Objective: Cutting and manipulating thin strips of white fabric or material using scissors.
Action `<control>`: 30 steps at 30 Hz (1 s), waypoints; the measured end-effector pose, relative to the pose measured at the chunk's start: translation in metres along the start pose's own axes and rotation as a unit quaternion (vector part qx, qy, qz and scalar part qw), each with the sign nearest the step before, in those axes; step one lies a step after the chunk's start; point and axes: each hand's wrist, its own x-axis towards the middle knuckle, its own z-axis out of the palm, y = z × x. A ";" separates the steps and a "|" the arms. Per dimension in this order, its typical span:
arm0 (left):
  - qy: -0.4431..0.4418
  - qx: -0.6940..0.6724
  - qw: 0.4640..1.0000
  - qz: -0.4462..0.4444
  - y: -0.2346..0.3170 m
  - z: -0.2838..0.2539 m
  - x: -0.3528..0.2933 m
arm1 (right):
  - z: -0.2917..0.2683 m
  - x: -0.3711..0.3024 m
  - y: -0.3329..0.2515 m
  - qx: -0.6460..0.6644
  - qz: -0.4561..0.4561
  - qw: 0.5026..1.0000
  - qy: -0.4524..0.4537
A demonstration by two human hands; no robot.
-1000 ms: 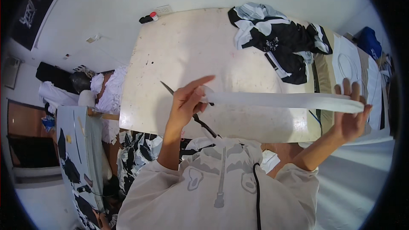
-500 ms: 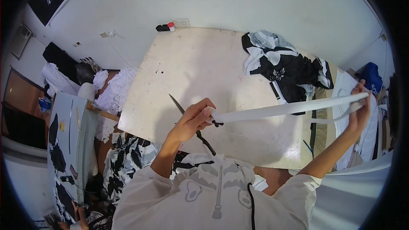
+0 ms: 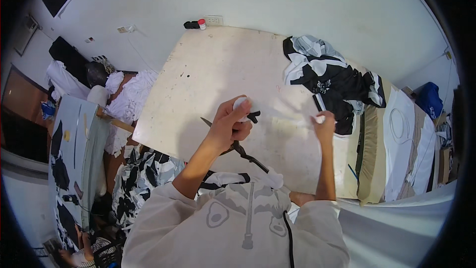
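Note:
My left hand point(image 3: 225, 125) is closed around a small bunch of white fabric strip point(image 3: 241, 105), with a short black piece point(image 3: 254, 116) sticking out beside it. Above the pale table, my right hand point(image 3: 324, 125) pinches another part of the white strip; the stretch between the hands is smeared by motion. Dark scissors point(image 3: 251, 159) show below my left hand, the blade tip to its left and the handles toward my body. My left hand partly hides them, and I cannot tell whether they touch it.
Black, white and grey garments point(image 3: 334, 77) lie at the table's point(image 3: 238, 64) back right. A black object point(image 3: 191, 25) and a red-capped container point(image 3: 202, 24) stand by the wall. Fabric scraps point(image 3: 141, 178) heap at left, and a person's arm point(image 3: 87, 245) shows lower left.
My right hand has swung inward from far right toward my left hand. The strip, stretched long between them before, is now blurred. My left hand has risen slightly.

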 end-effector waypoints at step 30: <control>0.100 0.141 0.982 0.077 -0.053 0.031 0.005 | -0.085 0.016 -0.253 0.639 0.108 0.667 -0.368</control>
